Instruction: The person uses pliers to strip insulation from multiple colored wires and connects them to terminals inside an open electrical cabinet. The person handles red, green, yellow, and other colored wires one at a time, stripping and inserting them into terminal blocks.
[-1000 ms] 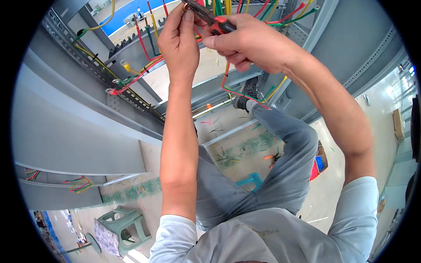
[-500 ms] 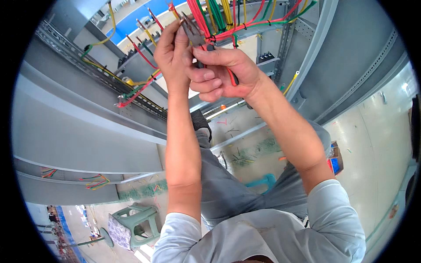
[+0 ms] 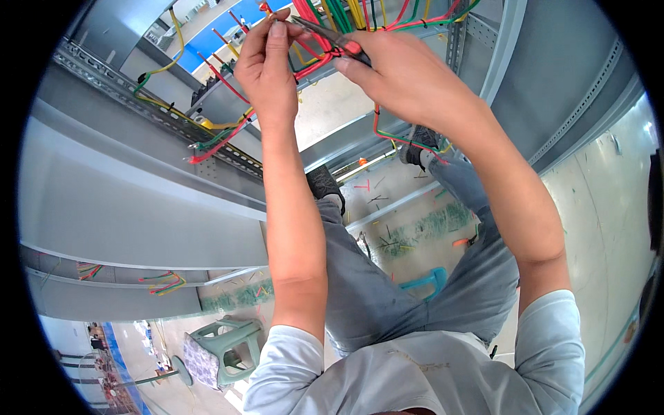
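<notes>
High in the view, my left hand [image 3: 271,79] is closed, thumb pressed against the fingers. It pinches a thin wire whose red end [image 3: 265,7] shows just above the fingertips; the rest is hidden by the fingers. My right hand [image 3: 411,76], back of the hand upward, is wrapped round a pair of pliers [image 3: 320,30] with red and black handles. The pliers slant left, their jaws close by the left fingertips; whether the jaws touch the wire I cannot tell. Behind the pliers runs a bundle of red wires [image 3: 310,66], with green wires [image 3: 336,15] above.
Grey metal cabinet panels [image 3: 138,207] stand on the left, with another panel [image 3: 567,83] on the right. Loose red wires [image 3: 225,79] stick up left of my hand. Wire scraps [image 3: 391,238] litter the floor. A green stool [image 3: 225,353] stands lower left.
My right hand has turned from fingers showing to back showing and moved up and right. The pliers have swung from nearly upright to a leftward slant. My left hand has shifted slightly up.
</notes>
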{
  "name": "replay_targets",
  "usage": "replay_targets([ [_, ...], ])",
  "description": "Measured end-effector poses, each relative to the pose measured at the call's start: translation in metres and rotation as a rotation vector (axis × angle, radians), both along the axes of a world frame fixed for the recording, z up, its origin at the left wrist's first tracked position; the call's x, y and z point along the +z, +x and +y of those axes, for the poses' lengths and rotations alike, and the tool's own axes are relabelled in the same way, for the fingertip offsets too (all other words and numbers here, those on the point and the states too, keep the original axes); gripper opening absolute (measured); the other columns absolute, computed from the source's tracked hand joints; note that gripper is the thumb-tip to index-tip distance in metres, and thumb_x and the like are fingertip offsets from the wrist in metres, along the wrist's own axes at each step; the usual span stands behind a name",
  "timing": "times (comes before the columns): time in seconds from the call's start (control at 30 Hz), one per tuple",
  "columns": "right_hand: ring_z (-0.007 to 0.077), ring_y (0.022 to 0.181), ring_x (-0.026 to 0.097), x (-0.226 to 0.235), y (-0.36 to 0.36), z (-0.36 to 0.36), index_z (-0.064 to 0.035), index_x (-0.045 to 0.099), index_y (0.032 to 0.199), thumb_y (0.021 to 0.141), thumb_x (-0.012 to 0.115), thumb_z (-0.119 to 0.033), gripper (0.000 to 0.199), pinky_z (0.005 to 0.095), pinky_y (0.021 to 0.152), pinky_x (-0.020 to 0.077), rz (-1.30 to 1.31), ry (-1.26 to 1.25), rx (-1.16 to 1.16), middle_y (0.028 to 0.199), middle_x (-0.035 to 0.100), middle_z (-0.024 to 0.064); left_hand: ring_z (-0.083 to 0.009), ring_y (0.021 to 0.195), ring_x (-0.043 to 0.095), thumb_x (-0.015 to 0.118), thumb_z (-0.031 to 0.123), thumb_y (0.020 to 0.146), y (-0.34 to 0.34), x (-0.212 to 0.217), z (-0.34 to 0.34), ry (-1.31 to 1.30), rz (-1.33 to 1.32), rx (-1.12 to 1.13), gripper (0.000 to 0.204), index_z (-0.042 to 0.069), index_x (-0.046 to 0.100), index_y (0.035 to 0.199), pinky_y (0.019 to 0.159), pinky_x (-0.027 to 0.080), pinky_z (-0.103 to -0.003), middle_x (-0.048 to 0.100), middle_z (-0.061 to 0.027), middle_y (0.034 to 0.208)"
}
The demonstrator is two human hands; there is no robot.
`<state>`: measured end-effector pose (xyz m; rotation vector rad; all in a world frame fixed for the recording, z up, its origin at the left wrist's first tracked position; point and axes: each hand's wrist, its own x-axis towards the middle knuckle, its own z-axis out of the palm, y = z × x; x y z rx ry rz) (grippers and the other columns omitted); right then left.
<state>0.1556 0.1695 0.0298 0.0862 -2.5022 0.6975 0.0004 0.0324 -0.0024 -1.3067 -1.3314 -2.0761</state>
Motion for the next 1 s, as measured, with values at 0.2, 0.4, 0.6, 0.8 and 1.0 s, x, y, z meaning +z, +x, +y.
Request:
replay_targets([
  [0.2,0.0419,0.084,0.071,0.005,-0.008,-0.013,0.0049,0.072,0.088,0.093,0.062,-0.021,0.028,0.0509,0.076,0.0556,0.122,0.160,-0.103,0.083,0.071,0.0248,-0.0130,0.093,0.066,0.060,0.015,0.105,0.002,-0.001,0.003,0.002,-0.017,0.093,0.028,-0.004,0.068,0.123,0.087,0.056,-0.030,0.071,-0.0088,0.104],
  [0.4,0.0383,0.072,0.070,-0.002,-0.014,-0.012,0.0018,0.072,0.086,0.089,0.065,-0.020,0.023,0.0473,0.067,0.0561,0.321,0.325,-0.192,0.080,0.071,0.0224,-0.0135,0.092,0.067,0.061,0.015,0.104,0.002,0.000,0.005,0.033,-0.024,0.075,0.027,-0.004,0.068,0.122,0.087,0.056,-0.031,0.072,-0.0092,0.104],
  [0.6,0.0391,0.079,0.068,0.010,-0.005,-0.020,0.0029,0.065,0.098,0.091,0.064,-0.019,0.023,0.0493,0.069,0.0538,0.269,0.358,-0.236,0.083,0.067,0.0208,-0.0147,0.089,0.068,0.061,0.014,0.104,0.004,0.001,0.006,0.030,-0.024,0.077,0.027,-0.005,0.068,0.122,0.086,0.057,-0.031,0.073,-0.0103,0.100],
  [0.8,0.0335,0.073,0.068,0.005,-0.009,-0.016,0.0015,0.065,0.092,0.091,0.065,-0.019,0.021,0.0441,0.064,0.0529,0.309,0.434,-0.282,0.079,0.066,0.0174,-0.0155,0.090,0.069,0.060,0.014,0.104,0.005,0.003,0.008,0.021,-0.025,0.100,0.027,-0.005,0.068,0.122,0.087,0.058,-0.032,0.073,-0.0106,0.102],
  [1.0,0.0401,0.081,0.069,0.020,-0.004,-0.023,0.0033,0.066,0.089,0.082,0.056,-0.005,0.015,0.0479,0.074,0.0563,0.289,0.522,-0.283,0.087,0.069,0.0250,-0.0161,0.094,0.070,0.060,0.012,0.104,0.006,0.000,0.010,0.024,0.021,0.128,0.026,-0.007,0.068,0.121,0.089,0.058,-0.033,0.073,-0.0120,0.107],
])
